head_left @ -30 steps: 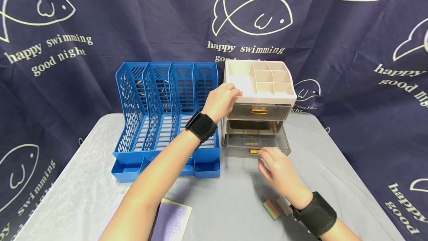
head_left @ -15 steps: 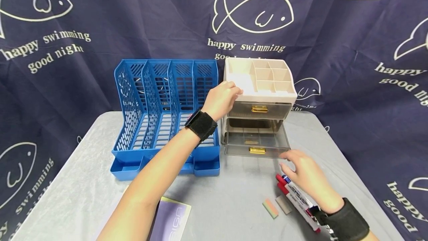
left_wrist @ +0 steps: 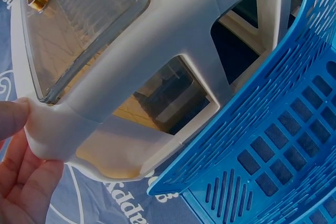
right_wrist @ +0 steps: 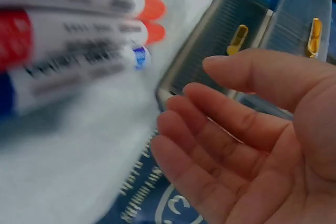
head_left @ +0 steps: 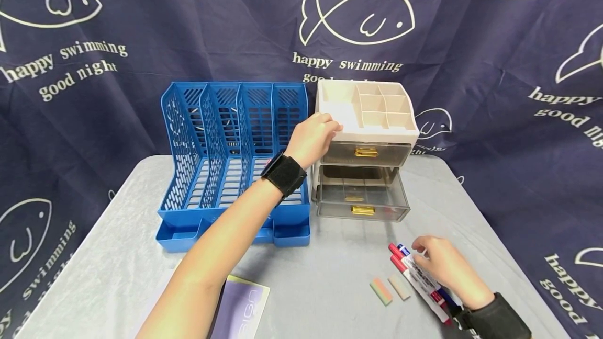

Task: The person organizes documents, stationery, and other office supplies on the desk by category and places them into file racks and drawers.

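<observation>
A white desktop organizer [head_left: 372, 135] with two smoky clear drawers stands at the back right of the table. Its lower drawer [head_left: 383, 213] is pulled out, while the upper drawer [head_left: 392, 155] is closed. My left hand [head_left: 312, 139] grips the organizer's front left top corner; thumb and fingers show around that corner [left_wrist: 55, 135] in the left wrist view. Several markers [head_left: 424, 286] with red and blue ends lie together at the front right. Just right of them, my right hand [head_left: 449, 268] hovers with relaxed, slightly bent fingers, holding nothing.
A blue file rack [head_left: 193, 217] with upright dividers stands left of the organizer. Left of the markers lie a striped pink and green block [head_left: 380, 291] and a small beige block [head_left: 399, 287]. A purple booklet [head_left: 242, 302] lies partly under my left forearm.
My right hand has left the lower drawer's gold handle and moved right and toward me, to beside the markers. My left hand has stayed on the organizer's corner.
</observation>
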A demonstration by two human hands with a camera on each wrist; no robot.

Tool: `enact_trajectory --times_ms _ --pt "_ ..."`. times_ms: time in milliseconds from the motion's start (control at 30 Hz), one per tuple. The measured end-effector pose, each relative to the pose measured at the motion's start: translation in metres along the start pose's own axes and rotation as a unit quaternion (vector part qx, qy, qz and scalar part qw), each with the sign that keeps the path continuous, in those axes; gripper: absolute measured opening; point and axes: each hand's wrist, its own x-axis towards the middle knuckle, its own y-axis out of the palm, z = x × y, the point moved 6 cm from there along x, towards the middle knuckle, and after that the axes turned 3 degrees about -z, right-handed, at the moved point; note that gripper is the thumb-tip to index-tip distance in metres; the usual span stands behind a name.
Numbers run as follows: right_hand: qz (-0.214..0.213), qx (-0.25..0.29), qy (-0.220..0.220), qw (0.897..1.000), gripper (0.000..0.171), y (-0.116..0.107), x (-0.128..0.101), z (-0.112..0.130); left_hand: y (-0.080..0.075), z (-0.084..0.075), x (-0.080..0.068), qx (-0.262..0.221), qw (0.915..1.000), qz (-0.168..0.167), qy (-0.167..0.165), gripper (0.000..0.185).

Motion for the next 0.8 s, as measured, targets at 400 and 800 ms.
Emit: enact_trajectory --times_ms 400,800 --pt "0.039 0.010 0.072 0.997 0.013 0.020 -0.015 -0.028 0.001 0.000 0.001 0.008 1.0000 0.002 0.000 0.021" --pt "0.071 0.035 0.106 0.991 0.011 0.033 -0.019 -0.043 0.001 0.001 0.000 0.003 1.0000 0.005 -0.001 0.021"
